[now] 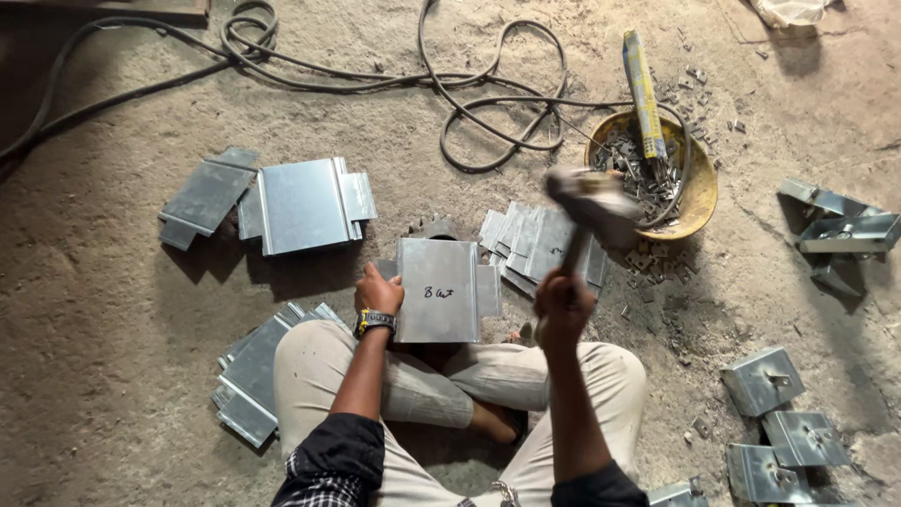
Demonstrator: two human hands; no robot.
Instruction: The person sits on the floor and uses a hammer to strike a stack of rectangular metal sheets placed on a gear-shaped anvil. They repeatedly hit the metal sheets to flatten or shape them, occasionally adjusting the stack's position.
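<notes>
I sit cross-legged on a dusty floor. My left hand (377,294) grips the left edge of a flat galvanised sheet-metal piece (438,289) with handwriting on it, lying in front of my knees. My right hand (561,308) is closed around the handle of a hammer (591,202), raised above the floor, its head blurred by motion over a fanned stack of metal pieces (526,241). A wristband sits on my left wrist.
A yellow bowl (699,192) of small metal bits and a yellow tube stands at upper right. Folded metal sheets (305,202) lie at upper left, more (249,376) by my left knee. Bent metal brackets (765,380) sit at right. Black cables (488,103) loop across the top.
</notes>
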